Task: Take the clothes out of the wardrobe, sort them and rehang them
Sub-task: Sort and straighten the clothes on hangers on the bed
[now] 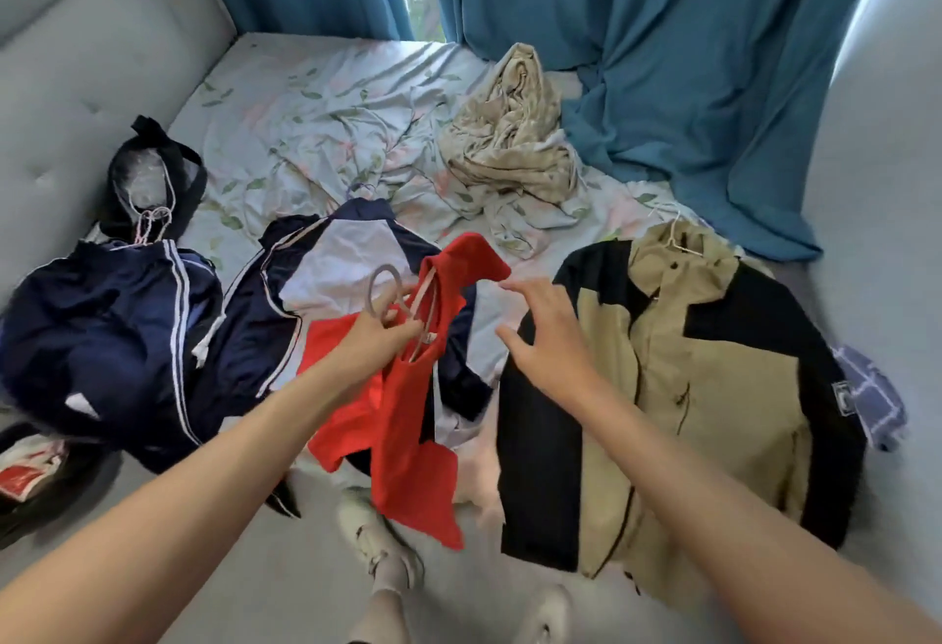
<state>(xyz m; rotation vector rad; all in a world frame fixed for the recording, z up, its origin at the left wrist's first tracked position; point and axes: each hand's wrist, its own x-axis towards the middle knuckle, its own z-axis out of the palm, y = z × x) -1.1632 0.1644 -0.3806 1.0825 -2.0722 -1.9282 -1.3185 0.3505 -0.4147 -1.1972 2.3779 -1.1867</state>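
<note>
I have the left hand [374,337] gripping a grey hanger [390,299] at the base of its hook, fingers curled round it. A red top [408,419] hangs from that hanger, held above the bed [326,97] and in front of a navy and white jacket [326,286] lying flat there. The top sits askew: one shoulder is pushed up toward the hook, and the rest droops down past the edge of the bed.

The right hand [540,337] is released, fingers spread, holding nothing. It hovers between the top's raised shoulder and a tan and black jacket [662,388] that lies on the bed on its own hanger. Fingertips are just beside the red fabric; I cannot tell whether they touch it.

My judgement: the step is seating the red top squarely on the hanger before it goes back to the wardrobe, which is out of view. To do this well I would keep the left grip firm and level, then use the right hand to draw the bunched shoulder down over the hanger arm. The neckline should end centred under the hook. The fabric looks light and slippery, so a sharp tug could slide it off the far arm.

Navy trousers [112,337] lie at the left, apart from this work.
</note>
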